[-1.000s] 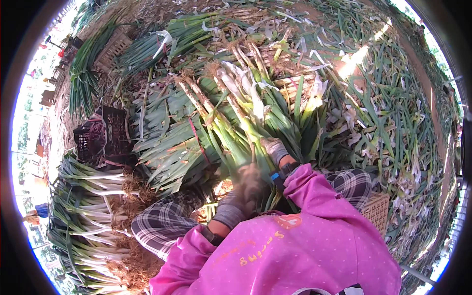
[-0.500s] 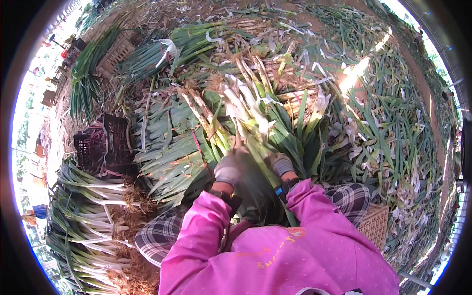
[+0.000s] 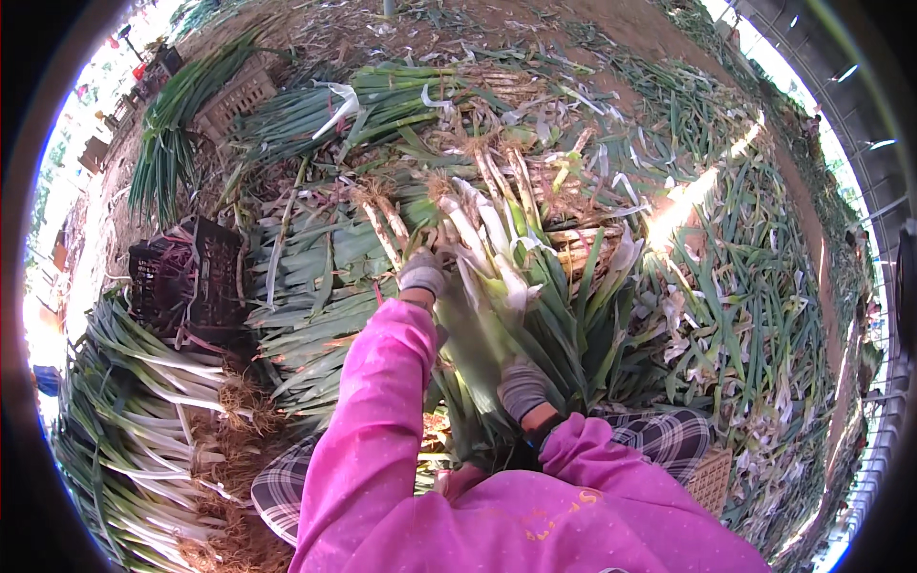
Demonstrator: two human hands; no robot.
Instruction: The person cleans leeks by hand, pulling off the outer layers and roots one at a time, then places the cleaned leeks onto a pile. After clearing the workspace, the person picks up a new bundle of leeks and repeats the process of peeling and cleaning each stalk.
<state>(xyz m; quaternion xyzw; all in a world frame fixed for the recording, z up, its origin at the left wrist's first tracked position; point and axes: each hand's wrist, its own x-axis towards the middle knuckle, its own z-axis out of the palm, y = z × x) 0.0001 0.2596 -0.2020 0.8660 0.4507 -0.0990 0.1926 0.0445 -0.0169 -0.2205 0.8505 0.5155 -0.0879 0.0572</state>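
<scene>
My left hand (image 3: 422, 273), in a light glove, is at the pale stalks near the root end of the heap, with its fingers curled on a leek (image 3: 457, 227). My right hand (image 3: 523, 390), in a grey glove, is lower and closer to my body, closed round the green leaves of a leek (image 3: 485, 349). The leaves between the two hands are smeared by motion. Just beyond lie several leeks with white stalks (image 3: 492, 215), roots pointing away from me. Brownish, untrimmed leek stalks (image 3: 385, 229) lie to the left of them.
Rooted white leeks (image 3: 158, 420) are stacked at the left. Behind them stands a dark plastic crate (image 3: 215, 277) with reddish strips. A tan crate (image 3: 244, 100) and more leeks (image 3: 396, 95) lie farther off. Stripped leaves (image 3: 755, 286) cover the ground at the right; another tan crate (image 3: 710, 482) is by my right side.
My left hand has moved forward and left toward the root end of the stalks. My right hand has drawn back toward my body and slightly left. The view has shifted a little.
</scene>
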